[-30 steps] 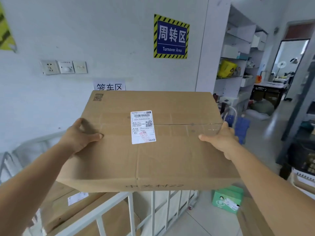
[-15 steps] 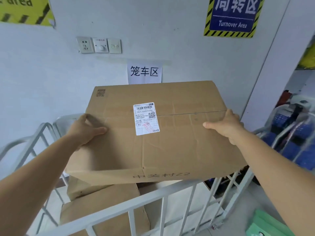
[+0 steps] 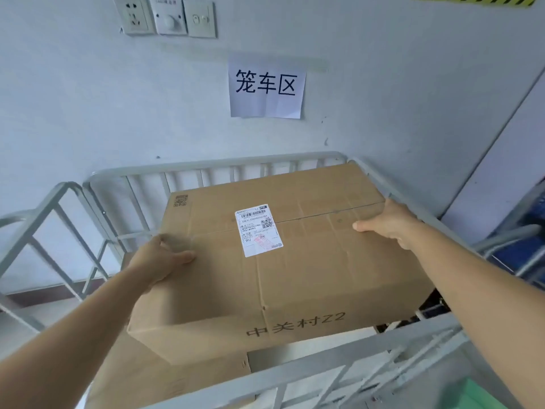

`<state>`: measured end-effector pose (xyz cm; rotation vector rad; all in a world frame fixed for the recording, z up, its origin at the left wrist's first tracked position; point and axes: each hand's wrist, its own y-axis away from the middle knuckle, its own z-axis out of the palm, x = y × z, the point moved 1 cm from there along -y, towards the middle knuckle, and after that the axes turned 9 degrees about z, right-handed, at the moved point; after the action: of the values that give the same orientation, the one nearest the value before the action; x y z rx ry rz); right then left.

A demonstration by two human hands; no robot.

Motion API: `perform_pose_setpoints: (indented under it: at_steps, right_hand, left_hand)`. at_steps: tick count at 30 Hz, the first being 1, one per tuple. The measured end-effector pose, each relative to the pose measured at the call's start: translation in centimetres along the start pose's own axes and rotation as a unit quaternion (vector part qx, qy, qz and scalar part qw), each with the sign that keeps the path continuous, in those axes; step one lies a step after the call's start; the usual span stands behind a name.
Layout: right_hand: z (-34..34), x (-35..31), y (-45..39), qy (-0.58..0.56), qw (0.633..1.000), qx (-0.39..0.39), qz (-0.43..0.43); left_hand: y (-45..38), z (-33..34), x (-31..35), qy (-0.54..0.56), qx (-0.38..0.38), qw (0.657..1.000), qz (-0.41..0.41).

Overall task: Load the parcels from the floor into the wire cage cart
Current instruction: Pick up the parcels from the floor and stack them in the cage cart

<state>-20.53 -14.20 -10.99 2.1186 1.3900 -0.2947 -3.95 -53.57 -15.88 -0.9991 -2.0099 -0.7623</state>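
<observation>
Box [image 3: 309, 261]: large cardboard parcel, held inside the cage rails above a lower box [image 3: 165, 376]; whether the two touch cannot be told.
Label [image 3: 259, 230]: white shipping sticker on the box top, across the tape seam.
Left hand [image 3: 160, 256]: grasps the box's left edge, thumb lying on top, fingers hidden down the side.
Right hand [image 3: 386, 222]: grasps the right edge near the seam, thumb on top.
Cart [image 3: 212, 166]: grey wire cage against the wall; near rail runs below the box.
Sign [image 3: 266, 85]: paper sheet on the wall above the cart.
Sockets [image 3: 168, 16]: wall plates, upper left.
</observation>
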Motion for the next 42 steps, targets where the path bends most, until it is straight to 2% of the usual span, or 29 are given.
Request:
perform_pose_setpoints:
  at_steps: [5,10,21,27,32,35,42]
  right_hand:
    - [2.4,0.5,-4.6,0.002,0.998,-0.062,0.031]
    - [4.7,2.9,-9.7,0.056,0.992,-0.095,0.06]
    - [10.1,8.8,-23.9,0.15,0.964,-0.2,0.091]
    - [14.1,13.0,-30.3,0.195,0.95,-0.218,0.113]
    - [18.3,16.4,-33.8,0.203,0.943,-0.227,0.132]
    - [20.8,18.2,-35.4,0.208,0.942,-0.223,0.139]
    - [26.3,24.3,-36.7,0.204,0.933,-0.236,0.182]
  left_hand:
    - [-3.3,3.9,-1.6,0.003,-0.05,0.997,-0.056]
    - [-5.4,9.0,-4.2,0.016,-0.088,0.99,-0.113]
    - [-7.1,22.8,-6.4,0.005,-0.103,0.975,-0.196]
    - [-8.1,29.5,-9.7,0.011,-0.092,0.972,-0.217]
    - [-9.7,33.3,-13.6,-0.034,-0.103,0.961,-0.253]
    - [-10.7,35.3,-16.8,-0.09,-0.111,0.955,-0.262]
    - [-11.2,40.0,-21.8,-0.131,-0.102,0.949,-0.266]
